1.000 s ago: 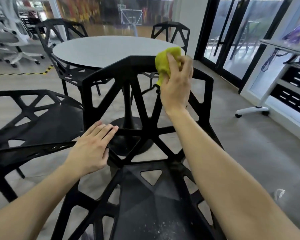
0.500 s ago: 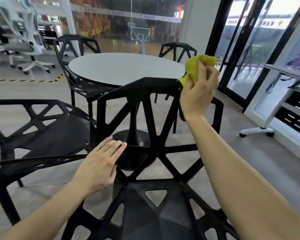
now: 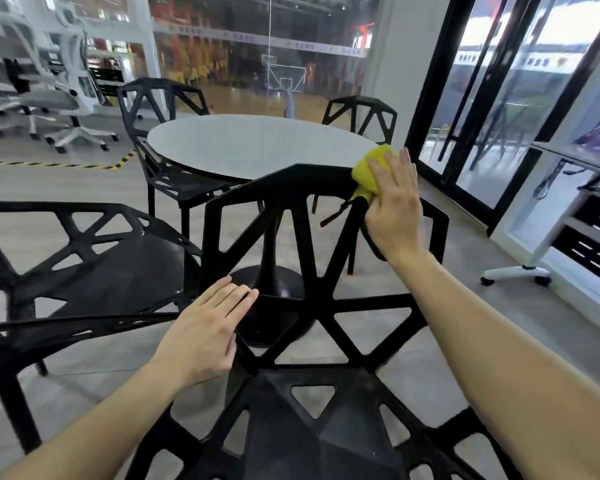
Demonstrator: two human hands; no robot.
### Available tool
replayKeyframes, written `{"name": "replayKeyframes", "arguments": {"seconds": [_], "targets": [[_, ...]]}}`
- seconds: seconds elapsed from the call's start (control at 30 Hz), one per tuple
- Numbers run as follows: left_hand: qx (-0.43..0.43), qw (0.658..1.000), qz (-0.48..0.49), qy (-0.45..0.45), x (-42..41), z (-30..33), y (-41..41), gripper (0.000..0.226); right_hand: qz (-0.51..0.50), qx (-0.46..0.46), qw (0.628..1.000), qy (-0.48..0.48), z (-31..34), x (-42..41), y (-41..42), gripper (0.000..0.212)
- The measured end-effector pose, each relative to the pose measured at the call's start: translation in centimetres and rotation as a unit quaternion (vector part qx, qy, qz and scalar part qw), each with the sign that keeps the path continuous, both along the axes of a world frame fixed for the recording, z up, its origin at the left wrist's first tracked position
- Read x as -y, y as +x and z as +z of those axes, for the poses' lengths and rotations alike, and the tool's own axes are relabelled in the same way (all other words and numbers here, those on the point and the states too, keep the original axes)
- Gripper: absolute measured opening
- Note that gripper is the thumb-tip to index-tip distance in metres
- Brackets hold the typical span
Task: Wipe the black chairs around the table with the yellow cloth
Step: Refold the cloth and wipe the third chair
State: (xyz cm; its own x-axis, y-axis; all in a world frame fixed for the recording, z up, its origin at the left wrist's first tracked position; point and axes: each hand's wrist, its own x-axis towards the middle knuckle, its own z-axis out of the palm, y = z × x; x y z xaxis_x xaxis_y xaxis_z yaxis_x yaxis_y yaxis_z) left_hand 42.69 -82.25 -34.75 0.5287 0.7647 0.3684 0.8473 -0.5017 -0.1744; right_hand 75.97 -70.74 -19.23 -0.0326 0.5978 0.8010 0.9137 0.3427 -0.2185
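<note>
my right hand (image 3: 394, 209) presses the yellow cloth (image 3: 369, 173) against the top right corner of the nearest black chair (image 3: 291, 216), fingers laid fairly straight over the wad with the cloth trapped between palm and backrest rim. i judge that flat hold spreads pressure along the edge instead of bunching the cloth (a pinch would only clean a narrow line). my left hand (image 3: 207, 332) is spread and relaxed, fingers together and straight, holding nothing; it sits low by the left side of the same backrest, probably to steady the chair against the push, though i cannot tell whether it actually touches the frame.

the chair stands directly in front of me, its back toward the round white table (image 3: 250, 143), which carries nothing i can see. a second black chair (image 3: 94, 268) sits just beside it on my left, and two more stand at the far side of the table. the floor (image 3: 482, 306) is pale grey. white office chairs (image 3: 49, 102) are parked far left, and dark-framed glass doors (image 3: 471, 98) run along the right.
</note>
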Motion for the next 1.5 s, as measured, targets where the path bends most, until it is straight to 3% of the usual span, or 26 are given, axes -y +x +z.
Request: {"name": "replayKeyframes", "arguments": {"seconds": [0.1, 0.27, 0.37, 0.43, 0.53, 0.6, 0.67, 0.73, 0.8, 0.87, 0.97, 1.03, 1.1, 1.2, 1.3, 1.37, 1.43, 1.47, 1.5], "targets": [[0.005, 1.000, -0.009, -0.011, -0.2, 0.2, 0.0, 0.082, 0.042, -0.050, 0.998, -0.009, -3.0, 1.3, -1.5, 0.075], [0.013, 1.000, -0.010, -0.019, -0.1, 0.2, -0.3, 0.082, 0.125, 0.020, 0.985, -0.114, -16.1, 8.8, -5.9, 0.087], [0.018, 1.000, -0.022, 0.000, -0.1, -0.1, -0.3, 0.078, 0.150, -0.117, 0.976, -0.110, -12.8, 9.5, -6.3, 0.073], [0.048, 0.998, -0.010, 0.034, 0.4, 0.0, -0.2, 0.072, 0.151, -0.166, 0.974, -0.040, -6.5, 8.9, -7.2, 0.064], [0.161, 0.982, 0.063, 0.071, 1.1, -0.3, -0.2, 0.071, 0.144, -0.089, 0.983, 0.073, 2.1, 4.9, -9.2, 0.063], [0.250, 0.954, 0.148, 0.069, 0.9, -0.6, -0.7, 0.079, 0.163, -0.013, 0.985, 0.045, 3.0, 1.9, -11.1, 0.070], [0.352, 0.914, 0.199, 0.001, 0.7, -0.4, -0.6, 0.080, 0.168, 0.043, 0.985, -0.006, -1.3, 1.8, -11.4, 0.081], [0.413, 0.881, 0.211, -0.094, 0.5, 0.1, -0.4, 0.057, 0.173, 0.055, 0.983, -0.041, -9.0, 4.5, -9.5, 0.088], [0.400, 0.879, 0.217, -0.141, 0.4, 0.3, -0.5, 0.034, 0.199, 0.104, 0.972, -0.067, -16.1, 7.7, -6.7, 0.091], [0.409, 0.871, 0.228, -0.151, 0.3, 0.3, -0.8, 0.034, 0.220, 0.123, 0.964, -0.081, -18.3, 8.8, -5.9, 0.092], [0.455, 0.845, 0.216, -0.179, 0.4, 0.4, -0.7, 0.035, 0.219, -0.052, 0.971, -0.080, -13.3, 9.1, -8.7, 0.077], [0.490, 0.823, 0.210, -0.198, 0.4, 0.2, -1.0, 0.037, 0.204, -0.171, 0.964, -0.008, -7.5, 8.1, -10.7, 0.076], [0.497, 0.818, 0.209, -0.201, 0.2, 0.0, -1.5, 0.043, 0.151, -0.205, 0.965, 0.063, -2.1, 5.5, -11.6, 0.076], [0.499, 0.819, 0.209, -0.190, 0.5, 0.2, -1.2, 0.042, 0.094, -0.176, 0.977, 0.079, 1.0, 1.5, -13.2, 0.072], [0.492, 0.823, 0.219, -0.180, 0.2, 0.2, -1.0, 0.034, 0.193, -0.066, 0.978, 0.045, -4.1, 2.9, -18.3, 0.073], [0.480, 0.824, 0.248, -0.173, 0.1, -0.2, -1.4, 0.020, 0.339, 0.128, 0.931, 0.041, -8.3, 4.9, -21.1, 0.058], [0.478, 0.821, 0.255, -0.180, -0.1, -0.2, -1.4, 0.021, 0.410, 0.289, 0.863, 0.055, -9.2, 5.1, -20.7, 0.044], [0.477, 0.821, 0.252, -0.186, 0.2, 0.1, -1.3, 0.020, 0.402, 0.310, 0.858, 0.077, -8.0, 4.4, -19.6, 0.045], [0.479, 0.822, 0.244, -0.187, 0.4, 0.2, -1.2, 0.017, 0.373, 0.290, 0.876, 0.097, -6.6, 3.4, -18.3, 0.050]]}}
